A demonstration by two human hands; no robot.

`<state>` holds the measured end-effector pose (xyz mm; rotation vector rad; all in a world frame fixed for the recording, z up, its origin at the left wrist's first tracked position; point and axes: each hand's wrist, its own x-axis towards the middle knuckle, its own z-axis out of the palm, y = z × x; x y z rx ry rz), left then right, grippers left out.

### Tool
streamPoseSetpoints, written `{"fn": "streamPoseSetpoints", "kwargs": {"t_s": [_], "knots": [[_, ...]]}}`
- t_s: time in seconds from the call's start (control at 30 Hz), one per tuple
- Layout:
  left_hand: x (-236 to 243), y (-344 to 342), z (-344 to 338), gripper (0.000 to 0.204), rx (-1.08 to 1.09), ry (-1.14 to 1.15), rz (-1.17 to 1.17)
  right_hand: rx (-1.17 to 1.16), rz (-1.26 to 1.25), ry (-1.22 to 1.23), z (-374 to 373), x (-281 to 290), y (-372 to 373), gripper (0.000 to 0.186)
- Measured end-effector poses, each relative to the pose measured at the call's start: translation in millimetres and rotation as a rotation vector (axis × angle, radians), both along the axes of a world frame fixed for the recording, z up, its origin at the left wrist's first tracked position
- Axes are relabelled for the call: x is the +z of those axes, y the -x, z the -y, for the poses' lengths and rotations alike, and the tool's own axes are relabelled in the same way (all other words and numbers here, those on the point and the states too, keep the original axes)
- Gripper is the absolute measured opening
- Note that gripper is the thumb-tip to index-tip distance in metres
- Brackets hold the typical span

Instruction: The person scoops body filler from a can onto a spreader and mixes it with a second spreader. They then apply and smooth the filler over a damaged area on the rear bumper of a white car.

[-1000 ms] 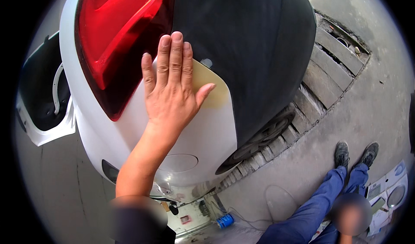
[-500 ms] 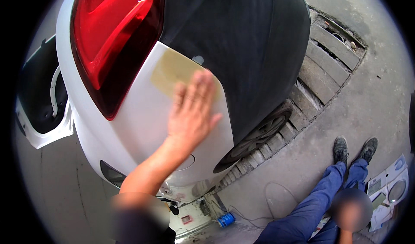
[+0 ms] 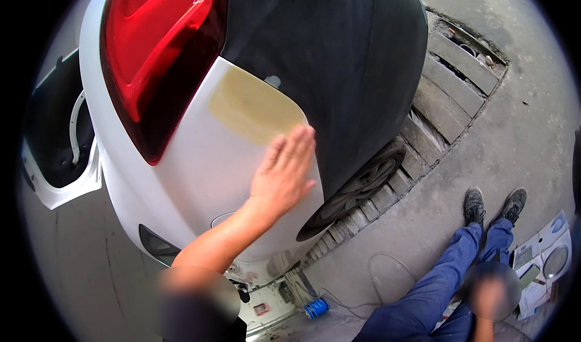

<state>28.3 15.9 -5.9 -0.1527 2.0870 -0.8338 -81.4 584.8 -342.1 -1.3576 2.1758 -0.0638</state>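
Left hand (image 3: 282,174): held flat at centre, 4 fingers close together, nothing gripped.
Right hand (image 3: 489,296): blurred, lower right; grip cannot be told.
Yellowish patch (image 3: 251,103): borne on white panel (image 3: 203,145), upper centre.
Feel-check: apparently in hand; light, flat contact called for.

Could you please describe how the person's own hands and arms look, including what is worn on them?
The left hand wears no visible glove or ring, and its forearm is uncovered. Above it is a dark sleeve, its edge blurred. The right hand is too blurred to describe.
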Motion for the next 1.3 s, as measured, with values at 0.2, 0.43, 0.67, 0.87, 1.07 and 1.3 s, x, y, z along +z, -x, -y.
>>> {"fn": "streamPoseSetpoints", "kwargs": {"t_s": [0.2,0.43,0.67,0.87,1.07,1.3], "knots": [[13,58,23,0.081,-0.014,0.286,-0.279,-0.027,0.023,0.006,7,7,5,0.017],[-18,-13,-7,0.081,-0.101,0.173,0.049,-0.22,0.203,-0.301,13,6,9,0.026],[23,-37,-11,0.083,0.034,0.074,-0.03,-0.275,0.224,-0.261,9,4,7,0.03],[65,28,25,0.085,0.079,0.193,-0.448,-0.244,0.182,-0.098,-9,-17,8,0.034],[21,-44,-9,0.083,-0.044,0.113,0.008,-0.301,0.173,-0.131,0,-6,18,0.036],[22,-109,-73,0.071,0.366,-0.399,0.022,-0.657,0.268,0.256,-13,23,32,0.04]]}}
